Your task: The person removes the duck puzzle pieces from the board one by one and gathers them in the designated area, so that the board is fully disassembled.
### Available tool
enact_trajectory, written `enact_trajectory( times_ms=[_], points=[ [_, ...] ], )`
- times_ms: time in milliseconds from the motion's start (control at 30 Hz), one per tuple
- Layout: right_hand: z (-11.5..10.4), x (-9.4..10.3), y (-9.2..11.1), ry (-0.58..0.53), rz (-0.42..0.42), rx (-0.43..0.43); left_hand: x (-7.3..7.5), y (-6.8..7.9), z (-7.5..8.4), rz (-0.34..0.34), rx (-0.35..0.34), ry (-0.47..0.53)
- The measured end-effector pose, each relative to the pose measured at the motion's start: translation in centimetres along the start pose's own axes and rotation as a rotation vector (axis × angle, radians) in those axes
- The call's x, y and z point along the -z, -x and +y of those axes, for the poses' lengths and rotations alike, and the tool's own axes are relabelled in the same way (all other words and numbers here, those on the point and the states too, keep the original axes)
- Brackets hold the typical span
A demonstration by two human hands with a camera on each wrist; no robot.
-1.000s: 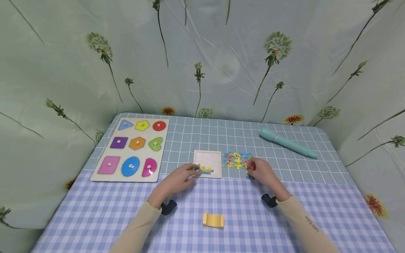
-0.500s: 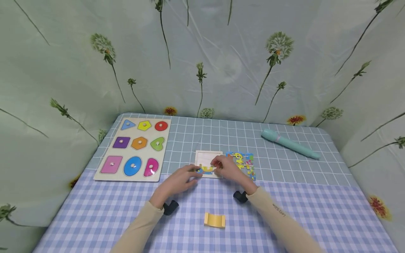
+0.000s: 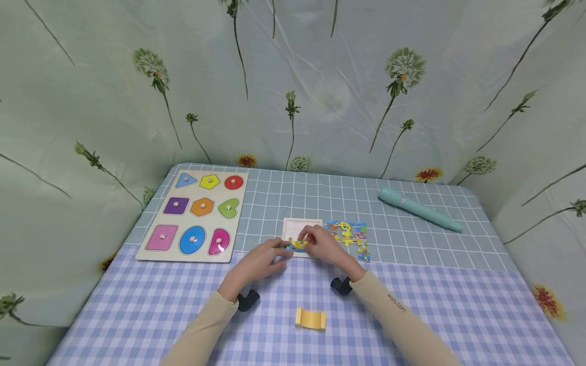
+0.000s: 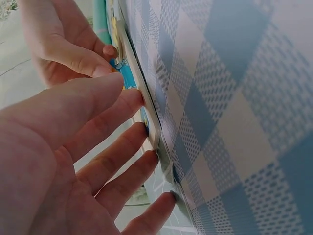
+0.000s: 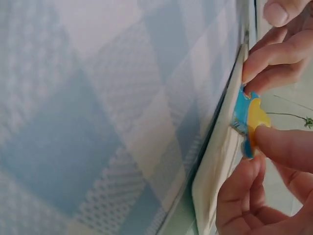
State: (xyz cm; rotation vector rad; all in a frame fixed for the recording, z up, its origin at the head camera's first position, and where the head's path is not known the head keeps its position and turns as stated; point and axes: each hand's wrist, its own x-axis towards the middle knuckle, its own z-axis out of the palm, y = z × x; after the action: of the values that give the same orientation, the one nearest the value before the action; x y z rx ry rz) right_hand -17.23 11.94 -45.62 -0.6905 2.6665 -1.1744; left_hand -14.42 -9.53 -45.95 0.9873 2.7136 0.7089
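A small light wooden puzzle tray [image 3: 302,220] lies flat at the middle of the table, with blue-and-yellow jigsaw pieces [image 3: 298,244] along its near side. From the left, my left hand [image 3: 262,260] rests its fingertips on the tray's near left corner; its fingers [image 4: 120,156] are extended along the edge in the left wrist view. My right hand [image 3: 326,247] is over the tray's right part. Its thumb and fingers pinch a blue-and-yellow jigsaw piece [image 5: 242,108] close over the near edge. In the head view this hand hides the tray's near right corner.
More jigsaw pieces [image 3: 346,230] lie grouped right of the tray. A knobbed shape board [image 3: 192,216] stands at the left, a teal tube-like object [image 3: 420,209] at the back right. A yellow curved block [image 3: 311,319] sits in front, between the forearms.
My right hand has moved left from the loose pieces to the tray, then slightly farther left over its near side. My left hand has stayed at the tray's corner.
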Motion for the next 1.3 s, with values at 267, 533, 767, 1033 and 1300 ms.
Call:
enact_trajectory(
  times_ms=[267, 533, 767, 1033, 1300],
  points=[
    [1.3, 1.5, 0.8, -0.193, -0.01, -0.007, -0.1, -0.2, -0.1, -0.007, 0.002, 0.015],
    [3.6, 5.4, 3.7, -0.202, 0.006, -0.144, -0.1, 0.0, 0.1, -0.005, 0.007, 0.032],
    [5.1, 6.9, 5.4, -0.047, 0.002, -0.196, -0.1, 0.1, -0.1, 0.004, -0.005, 0.036],
    [5.3, 6.4, 5.7, 0.161, 0.029, -0.11, 0.0, 0.0, 0.0, 0.009, 0.002, 0.031],
    [4.5, 5.8, 5.4, 0.284, 0.033, -0.142, 0.1, -0.2, 0.0, 0.031, -0.03, 0.025]
  ],
)
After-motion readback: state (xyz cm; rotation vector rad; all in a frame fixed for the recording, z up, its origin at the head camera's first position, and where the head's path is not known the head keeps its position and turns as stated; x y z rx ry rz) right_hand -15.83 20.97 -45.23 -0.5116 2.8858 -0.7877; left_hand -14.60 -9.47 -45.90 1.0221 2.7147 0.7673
